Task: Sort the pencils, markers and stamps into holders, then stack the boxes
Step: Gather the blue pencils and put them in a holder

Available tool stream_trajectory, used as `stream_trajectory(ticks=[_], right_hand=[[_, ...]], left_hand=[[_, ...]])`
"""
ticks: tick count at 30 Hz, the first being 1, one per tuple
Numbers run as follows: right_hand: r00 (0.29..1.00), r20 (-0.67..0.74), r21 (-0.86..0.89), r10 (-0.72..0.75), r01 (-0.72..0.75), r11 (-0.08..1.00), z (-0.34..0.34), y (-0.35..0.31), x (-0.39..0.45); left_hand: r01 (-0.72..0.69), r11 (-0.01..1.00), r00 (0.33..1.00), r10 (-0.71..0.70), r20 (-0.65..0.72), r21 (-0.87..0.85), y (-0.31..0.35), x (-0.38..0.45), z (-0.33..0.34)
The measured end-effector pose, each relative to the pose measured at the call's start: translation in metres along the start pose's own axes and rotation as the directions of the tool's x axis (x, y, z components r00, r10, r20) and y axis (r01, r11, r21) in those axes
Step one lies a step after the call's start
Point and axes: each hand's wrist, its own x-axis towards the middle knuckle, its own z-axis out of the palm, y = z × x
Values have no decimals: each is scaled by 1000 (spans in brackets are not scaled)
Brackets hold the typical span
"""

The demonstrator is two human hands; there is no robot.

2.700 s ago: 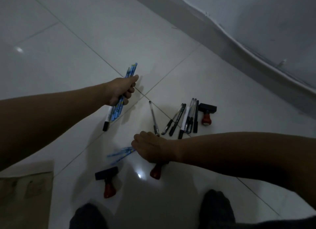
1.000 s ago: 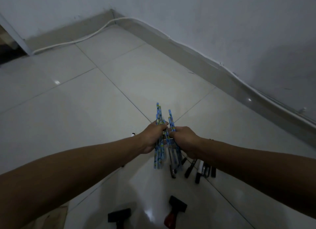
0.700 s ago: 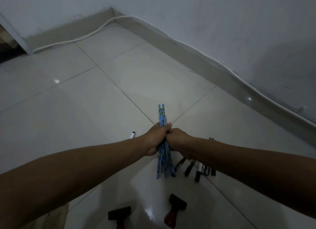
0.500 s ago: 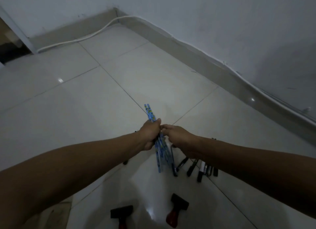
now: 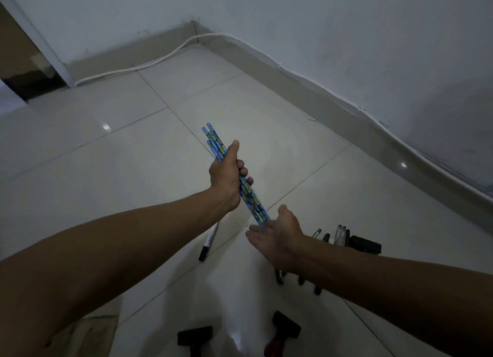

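Right hand (image 5: 277,239) let go, now flat under pencils (image 5: 249,194) | left hand (image 5: 226,175) grips all | loose bunch may slip to floor (image 5: 106,170)

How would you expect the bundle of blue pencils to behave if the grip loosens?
The blue pencils look thin, stiff and light, so the left hand holds them easily. Being loose and slender, they would likely slide apart and roll on the glossy tile floor.

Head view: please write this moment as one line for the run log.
left hand: grips blue pencils | right hand: open under bundle's lower end | markers, stamps: on floor
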Motion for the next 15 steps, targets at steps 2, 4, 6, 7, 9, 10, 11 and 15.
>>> stream_trajectory(ticks=[2, 4, 6, 7, 9, 10, 11, 15], right_hand=[[999, 9, 50, -53, 53, 997, 10, -5, 0], [997, 11, 18, -79, 79, 997, 11, -6, 0], [998, 5, -29, -70, 70, 997, 3, -4, 2], [998, -4, -35, -65, 65, 997, -1, -4, 3], [997, -2, 10, -80, 80, 997, -4, -7, 6], [996, 11, 64, -91, 90, 994, -2, -9, 6], [995, 31, 116, -96, 92, 989, -1, -10, 7], [991, 44, 123, -127, 120, 985, 0, -5, 7]], left_hand=[[-2, 1000, 1000, 2, 17, 17, -10, -8, 4], [-8, 1000, 1000, 7, 29, 21, -12, -14, 8], [-16, 1000, 999, 15, 42, 18, -6, -16, 12], [-18, 1000, 999, 17, 44, 11, -5, -16, 12], [-14, 1000, 998, 13, 53, 10, -10, -19, 13], [-5, 1000, 998, 4, 58, 24, -16, -23, 13], [4, 999, 998, -7, 59, 41, -22, -27, 13], [8, 997, 998, -13, 65, 71, -32, -35, 15]])
